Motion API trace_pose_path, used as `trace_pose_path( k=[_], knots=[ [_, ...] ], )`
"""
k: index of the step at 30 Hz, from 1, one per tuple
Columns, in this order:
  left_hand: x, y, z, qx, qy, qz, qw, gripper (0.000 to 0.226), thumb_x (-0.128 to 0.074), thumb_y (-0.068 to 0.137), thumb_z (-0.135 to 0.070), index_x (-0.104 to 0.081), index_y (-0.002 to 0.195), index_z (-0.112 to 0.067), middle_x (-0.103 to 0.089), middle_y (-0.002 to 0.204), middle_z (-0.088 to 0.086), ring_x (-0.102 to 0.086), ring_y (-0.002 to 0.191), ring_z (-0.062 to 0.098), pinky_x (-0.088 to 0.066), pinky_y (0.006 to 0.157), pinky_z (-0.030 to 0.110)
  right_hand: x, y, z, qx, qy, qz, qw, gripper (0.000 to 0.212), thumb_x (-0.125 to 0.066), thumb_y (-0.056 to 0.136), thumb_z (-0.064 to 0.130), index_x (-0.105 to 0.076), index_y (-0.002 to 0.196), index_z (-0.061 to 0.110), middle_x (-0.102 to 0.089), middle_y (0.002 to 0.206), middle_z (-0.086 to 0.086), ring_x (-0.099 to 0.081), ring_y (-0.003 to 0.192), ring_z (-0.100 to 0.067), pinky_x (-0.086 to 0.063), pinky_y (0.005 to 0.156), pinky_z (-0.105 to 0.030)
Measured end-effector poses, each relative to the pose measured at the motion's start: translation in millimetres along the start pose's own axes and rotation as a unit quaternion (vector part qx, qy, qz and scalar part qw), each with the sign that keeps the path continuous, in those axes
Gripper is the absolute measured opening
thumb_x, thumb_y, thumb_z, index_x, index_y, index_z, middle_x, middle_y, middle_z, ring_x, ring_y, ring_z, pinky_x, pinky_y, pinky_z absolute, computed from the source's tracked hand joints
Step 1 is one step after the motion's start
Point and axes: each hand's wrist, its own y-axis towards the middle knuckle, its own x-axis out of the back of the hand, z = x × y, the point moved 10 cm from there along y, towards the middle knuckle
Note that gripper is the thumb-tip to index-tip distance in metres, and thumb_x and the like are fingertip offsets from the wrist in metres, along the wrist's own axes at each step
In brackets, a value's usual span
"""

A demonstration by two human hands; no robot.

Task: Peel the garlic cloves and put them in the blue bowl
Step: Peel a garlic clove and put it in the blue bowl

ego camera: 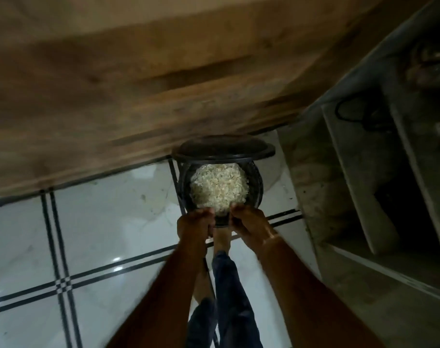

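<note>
The person stands over a dark round container (220, 192) heaped with pale papery stuff (218, 189), which looks like garlic skins, though the blur leaves that unsure. The left hand (195, 226) and the right hand (249, 227) both have their fingers curled over its near rim, holding it above the tiled floor (108, 222), with a black lid (224, 148) just beyond it at the foot of a wooden panel (138, 96). No blue bowl or whole cloves show here. If this is waste being carried or tipped out, it would go best kept level with an even grip on both sides, since such light flakes could spill or drift at any tilt; bare feet (221, 241) stand right below
</note>
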Motion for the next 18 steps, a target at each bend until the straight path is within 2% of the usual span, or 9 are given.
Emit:
trace_pose_path(
  k=[3,4,5,6,9,11,13,16,18],
  knots=[
    [-25,64,11,0.007,-0.001,-0.013,1.000,0.015,-0.072,0.097,-0.013,-0.068,0.088,-0.002,-0.062,0.073,0.011,-0.054,0.053,0.015,-0.045,0.048,0.023,-9,60,4,0.011,-0.018,-0.005,1.000,0.031,-0.051,0.103,-0.007,-0.061,0.077,0.008,-0.056,0.072,-0.006,-0.053,0.063,-0.014,-0.058,0.079,-0.028],
    [-34,78,14,0.016,-0.027,-0.008,0.999,0.014,-0.068,0.099,-0.010,-0.067,0.089,-0.002,-0.063,0.077,0.012,-0.055,0.058,0.016,-0.047,0.050,0.023,-9,73,5,0.010,-0.034,-0.010,0.999,0.031,-0.049,0.104,-0.006,-0.063,0.079,0.007,-0.054,0.072,-0.007,-0.052,0.059,-0.013,-0.025,0.116,-0.052],
    [-43,90,17,0.024,-0.054,0.006,0.998,0.016,-0.061,0.103,-0.005,-0.066,0.088,-0.004,-0.064,0.079,0.011,-0.057,0.063,0.016,-0.050,0.050,0.021,-8,83,5,0.008,-0.044,-0.016,0.999,0.027,-0.046,0.105,-0.006,-0.067,0.090,0.001,-0.056,0.075,-0.009,-0.054,0.058,-0.013,-0.037,0.058,-0.019],
    [-52,101,20,0.033,-0.067,0.018,0.997,0.020,-0.054,0.105,-0.001,-0.065,0.088,-0.005,-0.064,0.082,0.009,-0.058,0.066,0.015,-0.051,0.048,0.018,-7,91,6,0.013,-0.047,-0.026,0.998,0.024,-0.044,0.106,-0.005,-0.068,0.107,-0.007,-0.061,0.081,-0.012,-0.058,0.064,-0.015,-0.053,0.099,-0.039],
    [-54,115,27,0.052,-0.048,0.009,0.997,0.013,-0.060,0.098,0.008,-0.065,0.102,-0.003,-0.066,0.085,0.012,-0.060,0.061,0.016,-0.046,0.039,0.015,0,104,2,0.005,-0.044,-0.046,0.998,0.029,-0.041,0.107,-0.004,-0.062,0.126,-0.010,-0.068,0.113,-0.021,-0.066,0.085,-0.023,-0.056,0.089,-0.036],
    [-51,118,29,0.051,-0.035,-0.011,0.998,0.019,-0.069,0.092,0.006,-0.065,0.108,-0.004,-0.065,0.089,0.014,-0.060,0.056,0.013,-0.044,0.037,0.015,1,103,5,0.003,-0.048,-0.045,0.998,0.027,-0.038,0.109,0.001,-0.065,0.109,-0.005,-0.068,0.103,-0.015,-0.069,0.073,-0.019,-0.057,0.071,-0.028],
    [-54,112,19,0.029,-0.020,-0.012,0.999,0.023,-0.071,0.093,-0.001,-0.070,0.116,-0.003,-0.069,0.097,0.010,-0.063,0.065,0.013,-0.048,0.042,0.016,2,102,5,0.001,-0.053,-0.047,0.997,0.030,-0.041,0.109,0.008,-0.062,0.088,0.005,-0.068,0.086,-0.007,-0.068,0.070,-0.021,-0.051,0.064,-0.028],
    [-57,84,-7,-0.070,0.018,-0.028,0.997,0.016,-0.068,0.100,-0.018,-0.075,0.114,-0.017,-0.075,0.092,0.000,-0.075,0.085,0.012,-0.056,0.064,0.022,-19,87,14,0.004,-0.067,-0.037,0.997,0.030,-0.053,0.108,0.025,-0.061,0.082,0.014,-0.070,0.084,-0.004,-0.065,0.075,-0.018,-0.051,0.085,-0.038],
    [-74,56,-11,-0.094,0.062,0.053,0.992,0.031,-0.054,0.106,-0.036,-0.066,0.133,-0.027,-0.072,0.123,0.005,-0.071,0.111,0.015,-0.061,0.087,0.033,-34,79,16,0.016,0.033,-0.002,0.999,0.031,-0.050,0.109,0.038,-0.066,0.093,0.017,-0.073,0.114,-0.008,-0.066,0.097,-0.019,-0.048,0.105,-0.042]
  ],
)
